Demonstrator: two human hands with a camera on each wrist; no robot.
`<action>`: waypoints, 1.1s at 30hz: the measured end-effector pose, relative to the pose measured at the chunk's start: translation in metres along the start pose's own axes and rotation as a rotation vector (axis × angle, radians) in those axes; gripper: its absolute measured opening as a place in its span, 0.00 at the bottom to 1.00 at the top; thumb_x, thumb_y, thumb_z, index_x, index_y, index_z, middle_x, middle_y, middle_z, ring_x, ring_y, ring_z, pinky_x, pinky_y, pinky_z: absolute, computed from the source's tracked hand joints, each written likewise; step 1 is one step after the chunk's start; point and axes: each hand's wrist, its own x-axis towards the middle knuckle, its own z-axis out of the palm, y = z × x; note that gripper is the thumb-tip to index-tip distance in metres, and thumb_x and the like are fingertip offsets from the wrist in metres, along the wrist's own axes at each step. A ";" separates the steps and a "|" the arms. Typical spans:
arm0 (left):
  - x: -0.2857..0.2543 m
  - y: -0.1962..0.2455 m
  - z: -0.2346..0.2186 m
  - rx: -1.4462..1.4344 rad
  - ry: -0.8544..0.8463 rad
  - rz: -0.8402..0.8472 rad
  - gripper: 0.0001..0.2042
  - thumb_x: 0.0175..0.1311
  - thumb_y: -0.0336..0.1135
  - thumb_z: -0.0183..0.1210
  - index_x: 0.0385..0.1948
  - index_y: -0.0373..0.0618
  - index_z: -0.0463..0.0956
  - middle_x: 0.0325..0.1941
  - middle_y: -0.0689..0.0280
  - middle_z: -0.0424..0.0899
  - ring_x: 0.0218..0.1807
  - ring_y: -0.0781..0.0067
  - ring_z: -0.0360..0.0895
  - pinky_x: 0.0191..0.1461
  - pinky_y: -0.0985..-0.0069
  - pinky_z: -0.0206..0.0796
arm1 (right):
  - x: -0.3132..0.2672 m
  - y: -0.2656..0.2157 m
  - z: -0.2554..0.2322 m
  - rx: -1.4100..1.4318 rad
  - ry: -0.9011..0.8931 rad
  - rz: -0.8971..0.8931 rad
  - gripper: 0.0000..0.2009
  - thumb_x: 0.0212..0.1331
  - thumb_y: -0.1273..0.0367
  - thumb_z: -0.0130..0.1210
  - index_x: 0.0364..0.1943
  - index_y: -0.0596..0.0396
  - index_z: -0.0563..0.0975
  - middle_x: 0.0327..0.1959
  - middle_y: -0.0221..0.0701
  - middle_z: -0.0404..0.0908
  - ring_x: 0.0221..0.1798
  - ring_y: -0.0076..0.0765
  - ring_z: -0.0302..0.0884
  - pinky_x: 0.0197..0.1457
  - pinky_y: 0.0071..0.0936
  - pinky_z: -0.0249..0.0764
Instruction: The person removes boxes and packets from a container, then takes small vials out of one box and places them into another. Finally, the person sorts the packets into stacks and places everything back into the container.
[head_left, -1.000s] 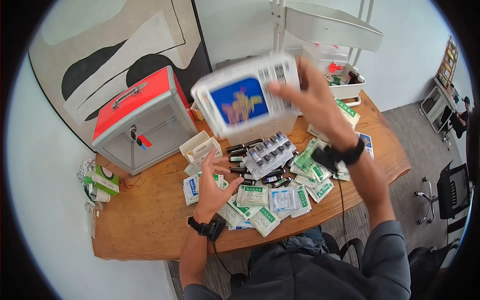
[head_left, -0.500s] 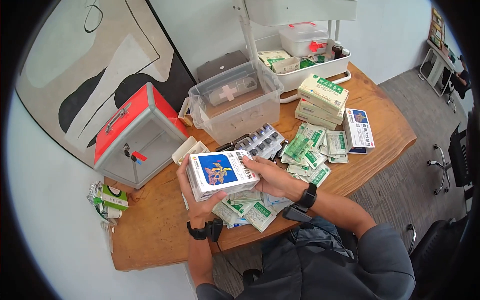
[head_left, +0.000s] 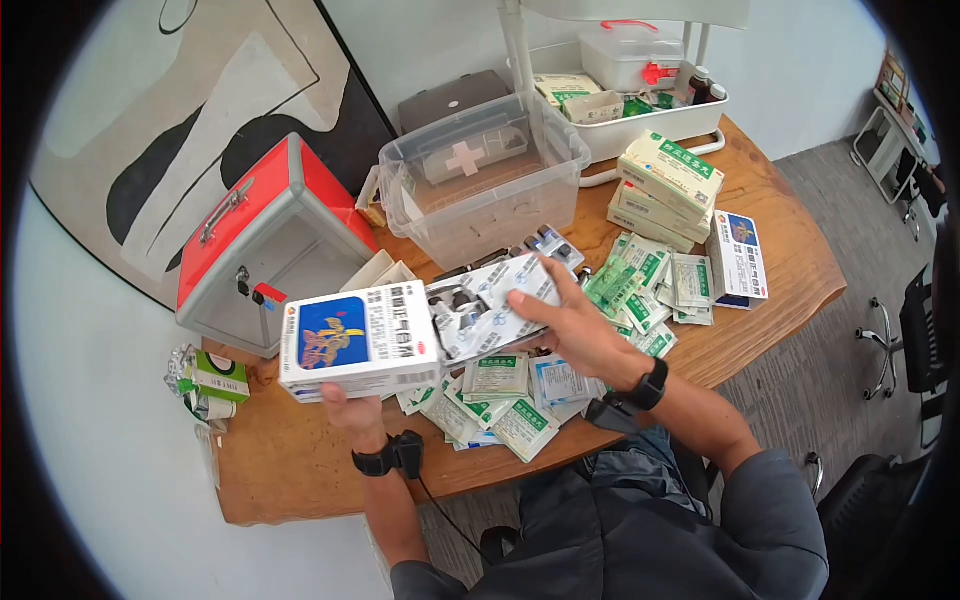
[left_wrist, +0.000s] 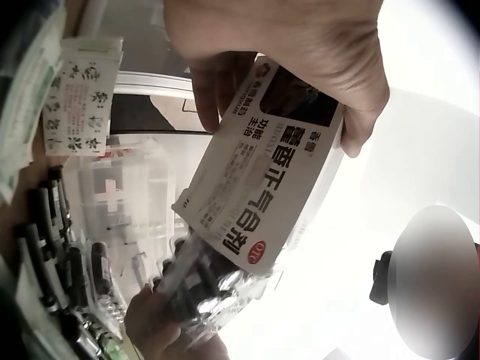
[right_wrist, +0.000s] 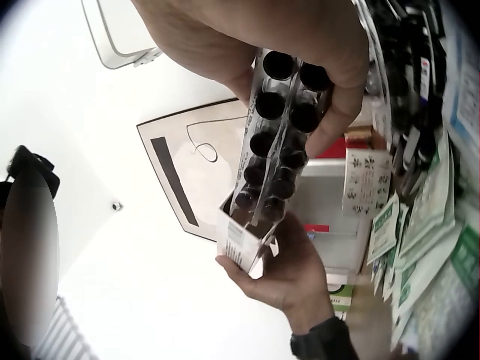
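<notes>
My left hand (head_left: 355, 415) grips the far end of a white and blue medicine box (head_left: 360, 335), thumb along its near side. The box's right end is open, and a tray of vials (head_left: 485, 305) sticks well out of it. My right hand (head_left: 585, 335) holds the tray's outer end, thumb on the white printed backing. The right wrist view shows two rows of dark round vial ends (right_wrist: 266, 142) between the fingers and thumb, with the inner end of the tray at the box mouth. Both things are held above green and white sachets (head_left: 495, 378).
Behind the hands stand a clear plastic bin (head_left: 500, 225) and a red and silver case (head_left: 280, 245). Another vial tray (head_left: 550, 245) lies beyond the right hand. Stacked medicine boxes (head_left: 670, 185) and a second blue and white box (head_left: 740, 255) are to the right.
The box came down from high up into both hands. It has since moved left in the left hand, while the right hand has drawn the vial tray partway out of its right end.
</notes>
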 end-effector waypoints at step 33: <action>0.016 -0.003 0.026 0.032 0.338 0.095 0.40 0.77 0.68 0.49 0.77 0.45 0.58 0.75 0.59 0.69 0.73 0.58 0.71 0.77 0.58 0.63 | 0.113 -0.011 0.050 -1.514 -0.212 -0.489 0.24 0.73 0.54 0.59 0.61 0.59 0.79 0.43 0.57 0.88 0.50 0.68 0.85 0.56 0.54 0.79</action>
